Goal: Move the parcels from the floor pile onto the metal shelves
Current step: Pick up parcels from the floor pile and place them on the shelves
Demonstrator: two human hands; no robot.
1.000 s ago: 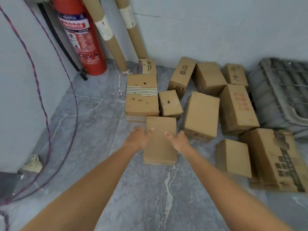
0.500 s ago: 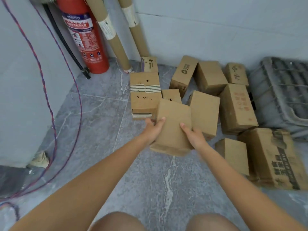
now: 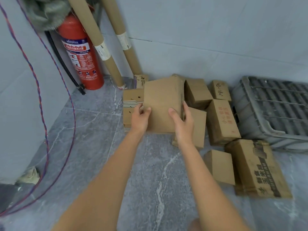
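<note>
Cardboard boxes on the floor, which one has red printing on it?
The box with red characters, just right of the plain box both hands hold. The large box nearest the camera carries black print instead.

The box (image 3: 162, 104) I hold is plain brown cardboard, matt and a little scuffed. The striped carton (image 3: 131, 104) left of it is the same dull board, printed with dark lines. The floor (image 3: 93, 147) is smooth grey stone-look tile with white veins. At far left the extinguisher (image 3: 81, 57) is glossy red with a paper-like label; beside it lean matt cardboard tubes (image 3: 100, 47). At right lies a dusty grey plastic crate (image 3: 273, 107).
</note>
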